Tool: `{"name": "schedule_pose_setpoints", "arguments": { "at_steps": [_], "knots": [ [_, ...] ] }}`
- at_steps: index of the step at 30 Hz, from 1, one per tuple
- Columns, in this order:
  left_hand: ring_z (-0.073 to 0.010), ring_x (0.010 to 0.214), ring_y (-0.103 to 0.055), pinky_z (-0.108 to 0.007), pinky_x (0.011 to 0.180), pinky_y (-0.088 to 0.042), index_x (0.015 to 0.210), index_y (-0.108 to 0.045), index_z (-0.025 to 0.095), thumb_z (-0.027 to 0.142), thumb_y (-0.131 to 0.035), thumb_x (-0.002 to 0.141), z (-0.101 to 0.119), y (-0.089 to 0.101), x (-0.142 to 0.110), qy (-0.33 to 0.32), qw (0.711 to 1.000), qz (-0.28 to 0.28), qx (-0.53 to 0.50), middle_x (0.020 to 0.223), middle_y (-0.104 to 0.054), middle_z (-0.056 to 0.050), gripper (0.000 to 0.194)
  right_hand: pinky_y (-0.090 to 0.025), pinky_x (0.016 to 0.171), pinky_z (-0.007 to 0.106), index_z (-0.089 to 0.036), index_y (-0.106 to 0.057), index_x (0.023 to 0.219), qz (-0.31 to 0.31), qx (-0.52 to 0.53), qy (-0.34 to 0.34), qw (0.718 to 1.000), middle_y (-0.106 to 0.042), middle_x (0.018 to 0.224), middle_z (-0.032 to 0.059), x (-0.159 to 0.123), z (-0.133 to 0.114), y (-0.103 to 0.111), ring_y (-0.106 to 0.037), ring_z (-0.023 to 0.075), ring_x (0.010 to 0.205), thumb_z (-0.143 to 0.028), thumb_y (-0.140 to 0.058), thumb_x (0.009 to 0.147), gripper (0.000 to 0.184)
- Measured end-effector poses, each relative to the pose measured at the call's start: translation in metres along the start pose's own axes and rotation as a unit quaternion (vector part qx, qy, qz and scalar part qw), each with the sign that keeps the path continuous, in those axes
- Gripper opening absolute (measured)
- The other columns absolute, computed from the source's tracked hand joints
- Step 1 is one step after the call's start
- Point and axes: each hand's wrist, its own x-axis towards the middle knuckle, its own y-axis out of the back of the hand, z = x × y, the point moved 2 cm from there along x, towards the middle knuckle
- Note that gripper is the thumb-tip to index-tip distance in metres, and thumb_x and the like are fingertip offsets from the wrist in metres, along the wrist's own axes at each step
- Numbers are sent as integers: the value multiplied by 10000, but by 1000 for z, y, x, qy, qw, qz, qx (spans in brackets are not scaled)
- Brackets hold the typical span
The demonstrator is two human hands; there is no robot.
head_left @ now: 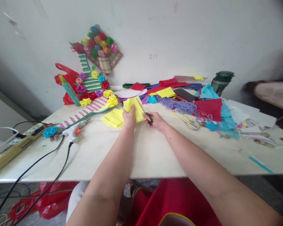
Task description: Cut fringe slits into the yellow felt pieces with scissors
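Observation:
My left hand (pixel 129 117) grips a folded yellow sheet (pixel 136 106), thumb on top, and holds it up over the table. The sheet looks like crepe paper or thin cloth. Closed around the dark handles of a pair of scissors (pixel 150 118) is my right hand (pixel 157 121). The scissors' blades lie along the sheet's right edge. More yellow sheets (pixel 113 118) lie flat on the table just left of my left hand. Yellow paper flowers (pixel 112 100) sit behind them on a striped curved piece (pixel 85 113).
A white glue gun (pixel 72 133) with a black cord lies at left, near a power strip (pixel 21 144). Purple yarn (pixel 179 106), coloured sheets (pixel 209 108), a phone (pixel 184 94) and a green-lidded bottle (pixel 221 82) crowd the right and back. A flower decoration (pixel 105 64) leans against the wall.

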Motion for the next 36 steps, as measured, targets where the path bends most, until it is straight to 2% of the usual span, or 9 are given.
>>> {"name": "schedule_pose_setpoints", "arguments": {
  "at_steps": [5, 9, 15, 20, 24, 29, 32, 36],
  "knots": [
    [-199, 699, -634, -329, 647, -513, 857, -597, 125, 275, -655, 642, 3, -2, -4, 19, 999, -13, -31, 878, -651, -113, 268, -205, 266, 151, -162, -503, 683, -6, -7, 9, 1000, -510, 460, -33, -3, -3, 2, -451, 56, 342, -579, -600, 642, 430],
    [-208, 751, -637, -327, 674, -511, 868, -601, 126, 286, -673, 628, 2, -3, -4, 24, 999, -21, -30, 895, -653, -114, 297, -213, 271, 155, -168, -503, 676, 5, -22, 5, 1000, -500, 443, -33, -4, -6, 3, -448, 62, 345, -571, -621, 626, 423],
    [-212, 775, -634, -324, 685, -505, 872, -608, 116, 310, -681, 610, 0, -2, -3, 22, 999, -29, -23, 880, -655, -111, 335, -328, 340, 170, -167, -511, 649, 27, -66, 19, 997, -449, 420, -55, 0, -5, 7, -413, 59, 348, -548, -651, 597, 410],
    [-211, 771, -632, -322, 688, -501, 869, -618, 112, 331, -697, 590, -2, -1, -1, 16, 999, -31, -11, 877, -655, -107, 363, -351, 387, 182, -175, -556, 666, 42, -155, 41, 986, -451, 450, -55, 4, -2, 11, -407, 62, 385, -538, -632, 613, 375],
    [-218, 767, -632, -331, 686, -503, 869, -617, 103, 331, -698, 594, -2, -1, -1, 16, 999, -31, -14, 866, -654, -113, 367, -361, 453, 193, -191, -596, 679, 67, -282, 58, 955, -499, 489, -40, 3, -5, 15, -456, 83, 449, -539, -591, 651, 349],
    [-227, 806, -632, -336, 708, -501, 883, -623, 115, 342, -698, 599, -3, -1, -1, 16, 999, -27, -2, 874, -656, -111, 372, -362, 558, 218, -238, -647, 785, 102, -443, 65, 889, -623, 661, -9, 0, -13, 16, -554, 138, 647, -544, -559, 675, 337],
    [-235, 811, -633, -345, 703, -503, 877, -620, 114, 340, -693, 603, -4, -1, -1, 12, 999, -32, -14, 906, -651, -123, 363, -369, 605, 238, -269, -651, 852, 120, -498, 61, 857, -663, 772, 5, -3, -16, 15, -582, 169, 745, -560, -533, 687, 354],
    [-229, 821, -632, -329, 703, -504, 884, -617, 116, 338, -698, 600, -5, -1, -1, 11, 999, -38, -20, 931, -651, -127, 370, -381, 643, 253, -282, -645, 913, 133, -534, 59, 833, -680, 834, 23, -4, -18, 13, -600, 195, 809, -572, -518, 696, 384]
  ]
}}
